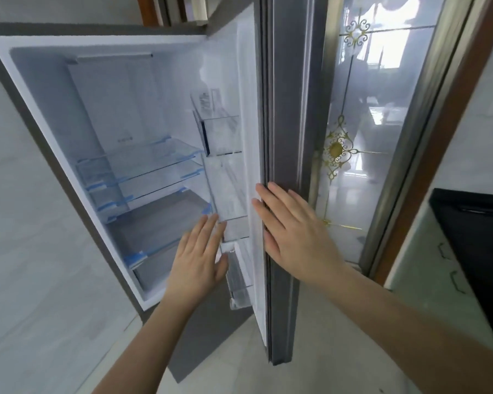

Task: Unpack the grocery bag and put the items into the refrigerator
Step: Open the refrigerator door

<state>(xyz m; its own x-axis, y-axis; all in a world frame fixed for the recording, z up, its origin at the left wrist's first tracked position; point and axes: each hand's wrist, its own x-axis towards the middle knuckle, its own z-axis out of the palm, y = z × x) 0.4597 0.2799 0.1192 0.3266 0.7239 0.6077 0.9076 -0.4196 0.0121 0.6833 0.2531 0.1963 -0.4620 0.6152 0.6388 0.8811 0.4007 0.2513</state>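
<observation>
The refrigerator (69,115) stands open in front of me, white inside, with glass shelves (143,163) that have blue clips and hold nothing. Its grey door (291,109) is swung out to the right, and clear door bins (225,135) line its inner side. My right hand (293,234) lies flat with straight fingers on the door's outer edge. My left hand (199,257) is held out flat, fingers straight, in front of the lower shelf and the door bins, holding nothing. No grocery bag or grocery item is in view.
A glass sliding door (362,137) with gold ornaments stands right behind the fridge door. A pale counter (427,268) with a black hob (478,240) lies at the right. A marble wall (20,223) is on the left, and light floor tiles below.
</observation>
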